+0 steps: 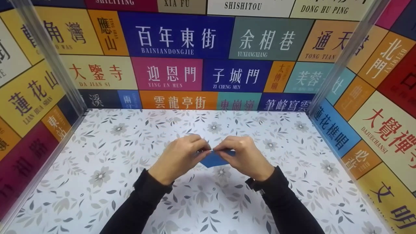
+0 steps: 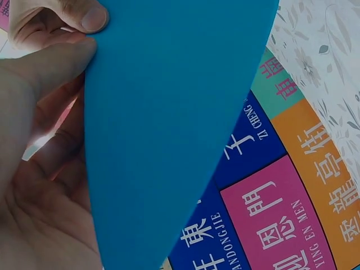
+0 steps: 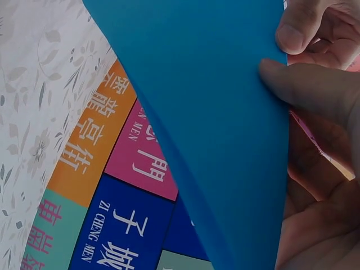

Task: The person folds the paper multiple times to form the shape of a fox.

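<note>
The left hand and right hand pinch one edge of a blue sheet, thumbs near each other. The sheet is over the flower-patterned worktop, between the two hands.

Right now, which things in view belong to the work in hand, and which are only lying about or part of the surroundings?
Belongs to the work:
- blue sheet, held at its edge
- left hand, pinching it
- right hand, pinching it too

Only surroundings:
- floral-patterned surface below
- walls with coloured name panels
</note>
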`<act>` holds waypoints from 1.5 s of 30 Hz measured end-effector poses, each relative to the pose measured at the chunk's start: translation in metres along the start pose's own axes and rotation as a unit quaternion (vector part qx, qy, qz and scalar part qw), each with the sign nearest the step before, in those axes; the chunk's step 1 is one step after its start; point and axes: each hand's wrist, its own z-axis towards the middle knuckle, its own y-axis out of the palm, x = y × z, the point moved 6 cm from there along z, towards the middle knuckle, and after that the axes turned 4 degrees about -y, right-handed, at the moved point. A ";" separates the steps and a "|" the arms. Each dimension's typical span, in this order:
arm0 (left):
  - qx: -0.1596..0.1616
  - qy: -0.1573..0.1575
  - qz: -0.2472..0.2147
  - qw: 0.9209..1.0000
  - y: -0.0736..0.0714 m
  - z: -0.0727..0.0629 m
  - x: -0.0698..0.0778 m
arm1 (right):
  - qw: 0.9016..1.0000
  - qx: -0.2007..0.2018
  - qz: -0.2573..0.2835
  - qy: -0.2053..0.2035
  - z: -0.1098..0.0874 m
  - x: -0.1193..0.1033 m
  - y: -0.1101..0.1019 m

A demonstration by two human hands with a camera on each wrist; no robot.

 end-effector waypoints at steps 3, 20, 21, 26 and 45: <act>0.006 0.005 0.010 1.000 0.001 0.000 0.002 | 1.000 0.003 0.000 -0.002 0.001 -0.001 0.000; 0.013 0.007 -0.019 1.000 -0.006 0.002 -0.007 | 1.000 -0.006 0.014 0.025 0.000 0.003 -0.011; 0.012 0.008 -0.019 1.000 -0.006 0.002 -0.008 | 1.000 -0.007 0.015 0.026 -0.001 0.003 -0.011; 0.011 0.012 -0.018 1.000 -0.006 0.002 -0.008 | 0.999 -0.011 0.020 0.030 -0.001 0.004 -0.012; 0.003 -0.005 -0.052 0.999 -0.018 0.001 -0.020 | 0.999 -0.002 0.027 0.034 -0.004 0.009 -0.021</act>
